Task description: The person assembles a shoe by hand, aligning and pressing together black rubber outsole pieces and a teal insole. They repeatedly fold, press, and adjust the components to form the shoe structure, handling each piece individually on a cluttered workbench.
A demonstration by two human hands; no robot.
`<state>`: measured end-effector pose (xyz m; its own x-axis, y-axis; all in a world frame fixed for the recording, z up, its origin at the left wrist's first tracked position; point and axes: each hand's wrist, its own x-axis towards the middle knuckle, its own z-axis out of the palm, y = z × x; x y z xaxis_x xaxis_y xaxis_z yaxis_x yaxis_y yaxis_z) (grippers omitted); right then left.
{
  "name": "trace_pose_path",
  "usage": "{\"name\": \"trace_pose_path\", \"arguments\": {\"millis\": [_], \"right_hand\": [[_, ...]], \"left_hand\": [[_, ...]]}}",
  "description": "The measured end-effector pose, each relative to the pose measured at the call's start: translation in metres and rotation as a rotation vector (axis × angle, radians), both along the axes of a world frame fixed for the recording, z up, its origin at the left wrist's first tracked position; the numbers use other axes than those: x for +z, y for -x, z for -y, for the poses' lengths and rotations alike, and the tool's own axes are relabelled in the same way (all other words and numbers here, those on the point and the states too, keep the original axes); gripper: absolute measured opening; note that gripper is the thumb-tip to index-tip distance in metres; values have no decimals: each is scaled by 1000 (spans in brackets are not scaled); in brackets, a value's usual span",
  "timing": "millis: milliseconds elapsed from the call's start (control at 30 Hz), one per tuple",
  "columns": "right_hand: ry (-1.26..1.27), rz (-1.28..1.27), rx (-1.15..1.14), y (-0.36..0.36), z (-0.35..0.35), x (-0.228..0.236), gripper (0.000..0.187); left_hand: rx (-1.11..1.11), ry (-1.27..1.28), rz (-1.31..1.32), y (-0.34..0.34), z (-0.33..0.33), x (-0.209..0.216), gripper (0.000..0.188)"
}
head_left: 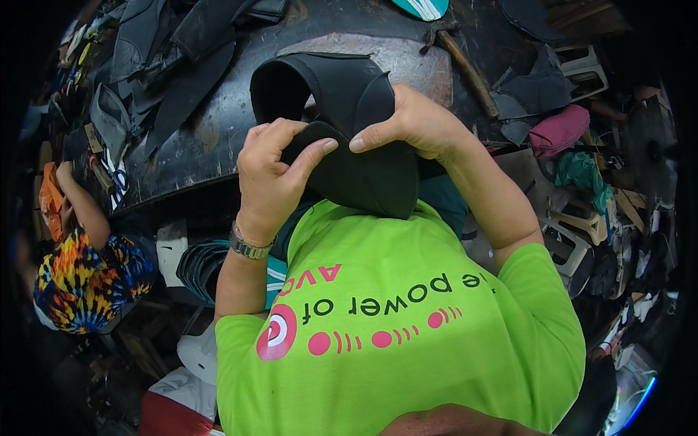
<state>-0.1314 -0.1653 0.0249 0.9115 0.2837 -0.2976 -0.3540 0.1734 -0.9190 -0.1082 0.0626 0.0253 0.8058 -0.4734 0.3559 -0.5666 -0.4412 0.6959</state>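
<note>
Between my hands is a black shoe upper (374,174), curved into an open loop at its far end, with its near part hanging over my lap at the table's edge. My left hand (273,163) pinches its left edge between thumb and fingers. On the other side my right hand (418,125) grips the piece, thumb on top and fingers hidden behind it. The two thumbs lie close together at the middle of the near flap. Behind the upper, a worn flat slab (407,59) lies on the dark table (211,149).
A hammer (471,76) lies right of the slab. Black cut pieces (185,98) are heaped at the table's left, more (538,91) at right. A teal-and-white piece (424,6) is at the far edge. Another person in a tie-dye shirt (94,272) sits at left beside orange material (51,200).
</note>
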Motion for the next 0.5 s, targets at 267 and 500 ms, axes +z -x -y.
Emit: {"name": "trace_pose_path", "arguments": {"millis": [267,500], "right_hand": [[48,25,-87,6,-3,-2,40],[129,16,-104,3,-4,-4,40]], "left_hand": [[-20,-27,-64,-1,5,3,21],[16,-17,-198,-3,-3,12,16]]}}
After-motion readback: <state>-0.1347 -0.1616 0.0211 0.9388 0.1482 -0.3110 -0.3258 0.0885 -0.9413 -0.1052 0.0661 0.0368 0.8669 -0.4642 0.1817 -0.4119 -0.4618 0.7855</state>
